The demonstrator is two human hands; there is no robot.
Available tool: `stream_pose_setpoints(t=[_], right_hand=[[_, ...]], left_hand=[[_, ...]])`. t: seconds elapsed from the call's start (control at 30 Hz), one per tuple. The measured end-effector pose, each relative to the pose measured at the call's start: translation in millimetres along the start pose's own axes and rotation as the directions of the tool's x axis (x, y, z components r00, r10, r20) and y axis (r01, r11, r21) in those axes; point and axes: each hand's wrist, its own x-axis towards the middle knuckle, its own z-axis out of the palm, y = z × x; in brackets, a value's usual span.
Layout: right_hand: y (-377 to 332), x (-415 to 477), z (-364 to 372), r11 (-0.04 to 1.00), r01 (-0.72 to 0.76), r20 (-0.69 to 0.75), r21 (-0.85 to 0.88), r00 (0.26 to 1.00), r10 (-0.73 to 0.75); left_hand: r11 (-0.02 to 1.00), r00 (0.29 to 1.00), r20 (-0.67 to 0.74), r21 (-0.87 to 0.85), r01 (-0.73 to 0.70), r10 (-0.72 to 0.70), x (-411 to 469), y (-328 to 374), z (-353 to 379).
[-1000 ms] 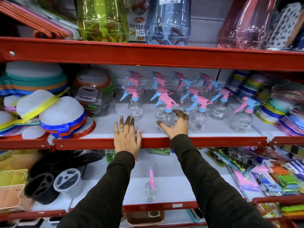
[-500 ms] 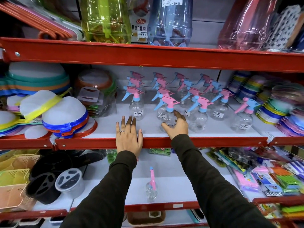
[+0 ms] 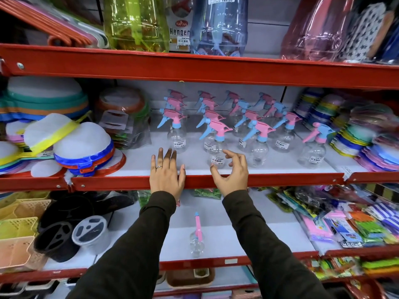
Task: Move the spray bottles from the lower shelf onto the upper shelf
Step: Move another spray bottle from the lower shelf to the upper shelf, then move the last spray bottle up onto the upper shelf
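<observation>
Now our right hand [image 3: 232, 172] hung open and empty just off the front spray bottle [image 3: 217, 145] mid-frame on the upper shelf [image 3: 269, 180], left hand [image 3: 166, 173] flat on its edge, so we judged it best to draw straight back, then reach for the last bottle [image 3: 197, 238] on the lower shelf [image 3: 237, 240].

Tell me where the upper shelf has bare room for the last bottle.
Free: the front strip between the lids and the front-left bottle, where the left hand rests flat; also between the front-right bottle and the far-right bottle. Crowded: the back rows. The right hand is open by the just-placed bottle.
</observation>
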Motion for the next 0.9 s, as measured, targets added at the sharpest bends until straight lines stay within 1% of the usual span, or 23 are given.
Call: stream_pose_setpoints(t=[0.1,0.17,0.27,0.4,0.47,0.53,0.63,0.7,0.73,0.8,0.9], right_hand=[[2,-21,-1,0.998,0.055,0.017,0.011,0.998,-0.055],[8,-40,0,0.998,0.039,0.047,0.04,0.998,-0.041],[22,-73,7,0.998,-0.027,0.139,0.056,0.99,0.019],[49,-122,18,0.984,-0.178,0.274,-0.003,0.946,0.172],[65,-145,25,0.959,-0.276,0.355,-0.059,0.893,0.279],[78,-164,34,0.903,-0.39,0.416,-0.181,0.801,0.43],[95,-183,51,0.759,-0.533,0.412,-0.373,0.638,0.651],[105,-188,60,0.674,-0.576,0.413,-0.463,0.533,0.739],[109,-190,64,0.649,-0.583,0.417,-0.488,0.498,0.76],[116,-191,71,0.634,-0.586,0.424,-0.505,0.471,0.774],[121,-193,79,0.63,-0.599,0.414,-0.495,0.475,0.777]], left_hand=[[0.999,0.999,-0.003,-0.008,-0.044,0.044,-1,-6,-4],[0.998,0.998,-0.045,-0.02,-0.054,0.053,-4,-15,-8],[1.0,0.997,-0.075,-0.024,0.003,-0.005,-8,-36,-13],[0.996,0.996,-0.04,0.023,0.083,-0.082,-9,-59,-15],[0.996,0.997,-0.028,0.037,0.078,-0.077,-10,-64,-12],[0.997,0.997,-0.04,0.036,0.062,-0.061,-11,-65,-10],[0.998,0.997,-0.06,0.03,0.057,-0.055,-7,-66,-7],[0.998,0.997,-0.068,0.038,0.045,-0.042,-5,-67,-5],[0.998,0.997,-0.072,0.045,0.041,-0.038,-4,-68,-4],[0.998,0.996,-0.085,0.055,0.043,-0.039,-3,-70,-1],[0.996,0.995,-0.085,0.073,0.051,-0.045,-3,-70,2]])
